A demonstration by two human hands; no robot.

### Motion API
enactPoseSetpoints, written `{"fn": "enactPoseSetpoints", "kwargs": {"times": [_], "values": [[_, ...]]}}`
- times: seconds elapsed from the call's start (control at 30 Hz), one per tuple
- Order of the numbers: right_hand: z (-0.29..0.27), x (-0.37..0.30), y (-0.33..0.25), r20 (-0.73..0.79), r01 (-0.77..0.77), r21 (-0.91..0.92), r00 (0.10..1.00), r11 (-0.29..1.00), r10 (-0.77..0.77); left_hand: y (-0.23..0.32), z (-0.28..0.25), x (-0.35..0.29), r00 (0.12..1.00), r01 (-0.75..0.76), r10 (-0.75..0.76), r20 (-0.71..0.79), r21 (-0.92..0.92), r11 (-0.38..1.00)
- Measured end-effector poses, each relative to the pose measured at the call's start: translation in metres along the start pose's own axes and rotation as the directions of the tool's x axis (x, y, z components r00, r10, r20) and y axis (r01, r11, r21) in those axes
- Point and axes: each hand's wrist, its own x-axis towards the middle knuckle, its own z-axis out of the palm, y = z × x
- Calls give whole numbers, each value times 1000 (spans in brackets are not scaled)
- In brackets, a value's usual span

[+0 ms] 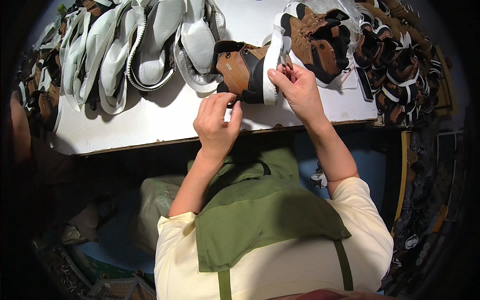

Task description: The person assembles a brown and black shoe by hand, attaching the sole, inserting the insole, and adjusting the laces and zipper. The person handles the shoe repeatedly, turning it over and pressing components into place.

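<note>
Across the bench (175,125), white shoe soles (152,45) stand in a row along the left side, their stitched rims showing, while a heap of brown-and-black shoes (400,65) rises beside the right edge. A second shoe (306,40) lies toward the back, just beyond the right hand (302,95). The shoe being worked (235,75) rests on its side near the middle of the bench's front edge, white sole toward the right. The left hand (214,120) has thumb and fingers closed on its near side; whether they pinch a loose end is too small to tell. The right hand grasps what seems a small metal tool (287,56), thumb against the sole. The step in hand looks like close finishing on this shoe; the next move seems to call for steadying it with the left while the right guides the tool.
</note>
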Motion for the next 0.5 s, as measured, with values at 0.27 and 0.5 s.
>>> {"fn": "enactPoseSetpoints", "kwargs": {"times": [0.27,0.5], "values": [[2,-3,5,-31,22,-4,999,1000,-22,7,4,1,994,94,-90,62,-63,994],[1,-4,3,-51,37,-116,998,992,-44,4,8,1,996,81,-75,57,-109,991]]}}
